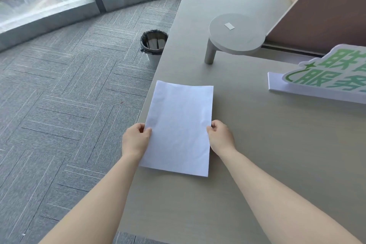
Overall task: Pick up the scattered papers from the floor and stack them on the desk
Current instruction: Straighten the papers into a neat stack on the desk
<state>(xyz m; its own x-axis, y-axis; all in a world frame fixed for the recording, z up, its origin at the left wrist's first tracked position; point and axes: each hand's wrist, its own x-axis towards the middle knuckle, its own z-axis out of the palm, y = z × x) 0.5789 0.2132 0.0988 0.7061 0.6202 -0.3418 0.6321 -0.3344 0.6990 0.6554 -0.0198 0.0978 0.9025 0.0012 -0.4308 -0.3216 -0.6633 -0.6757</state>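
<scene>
White papers (179, 127) blank; hands (136, 138) pinch edges.

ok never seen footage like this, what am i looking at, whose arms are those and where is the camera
There is no machine here. The one picture comes from a wide-angle camera worn on a person's head, looking forward and down, so the two bare arms are that person's own. The left hand and the right hand each pinch a side edge of the white papers, which lie at the left edge of a pale desk. How many sheets there are cannot be told. Also on the desk: a small round stand and a white and green sign. On the grey carpet beside the desk stands a waste bin. No papers show on the visible floor.
</scene>
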